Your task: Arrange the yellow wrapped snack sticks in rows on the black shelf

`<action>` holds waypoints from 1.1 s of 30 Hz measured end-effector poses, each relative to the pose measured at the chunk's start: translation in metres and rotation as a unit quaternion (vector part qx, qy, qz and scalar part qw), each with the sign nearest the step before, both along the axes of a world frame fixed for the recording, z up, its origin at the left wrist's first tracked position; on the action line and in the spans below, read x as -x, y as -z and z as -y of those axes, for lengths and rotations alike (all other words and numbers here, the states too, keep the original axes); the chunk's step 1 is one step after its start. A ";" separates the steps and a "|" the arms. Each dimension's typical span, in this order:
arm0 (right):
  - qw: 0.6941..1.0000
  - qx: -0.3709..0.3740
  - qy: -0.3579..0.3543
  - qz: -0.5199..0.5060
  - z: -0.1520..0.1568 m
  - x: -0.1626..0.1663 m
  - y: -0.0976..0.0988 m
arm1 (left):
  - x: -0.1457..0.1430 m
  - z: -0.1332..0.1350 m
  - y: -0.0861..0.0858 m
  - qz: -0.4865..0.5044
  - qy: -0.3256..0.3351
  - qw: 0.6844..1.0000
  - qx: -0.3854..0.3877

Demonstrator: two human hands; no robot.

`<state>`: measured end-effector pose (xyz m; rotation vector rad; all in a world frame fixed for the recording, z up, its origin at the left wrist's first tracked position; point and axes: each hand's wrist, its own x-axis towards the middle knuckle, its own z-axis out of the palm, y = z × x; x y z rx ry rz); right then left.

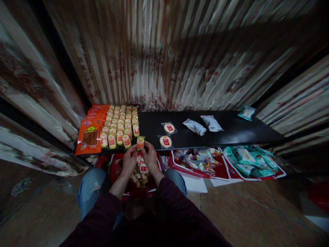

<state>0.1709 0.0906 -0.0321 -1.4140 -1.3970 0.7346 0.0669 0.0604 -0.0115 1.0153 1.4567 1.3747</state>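
Observation:
Both my hands are at the front edge of a black shelf (180, 139). Between them is a small yellow-wrapped cake (140, 142) with a red label, held upright. My left hand (130, 160) pinches its left side, and my right hand (149, 156) grips its right side. Just to the left stand rows of the same wrapped cakes (119, 127), several deep. Below my hands a red basket (112, 171) holds round wrapped cakes (143, 168), partly hidden by my wrists.
Orange snack packets (88, 135) line the shelf's left end. Two round wrapped cakes (166, 141), two white packets (194, 127) and a teal packet (246, 113) lie farther right. Beneath the shelf, one basket (200, 174) holds striped packets, another (257, 178) teal ones. Patterned curtains (159, 55) hang behind.

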 end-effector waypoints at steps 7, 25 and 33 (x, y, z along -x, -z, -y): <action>1.000 -0.004 -0.013 0.026 -0.028 0.008 0.001 | 0.000 -0.026 0.000 -0.030 -0.019 0.999 -0.011; 0.997 0.005 -0.026 0.075 -0.060 0.013 0.013 | -0.006 -0.041 0.014 -0.151 0.026 0.984 -0.087; 0.996 -0.006 -0.029 0.079 -0.063 0.013 0.007 | -0.002 -0.037 0.022 -0.296 0.048 0.942 -0.151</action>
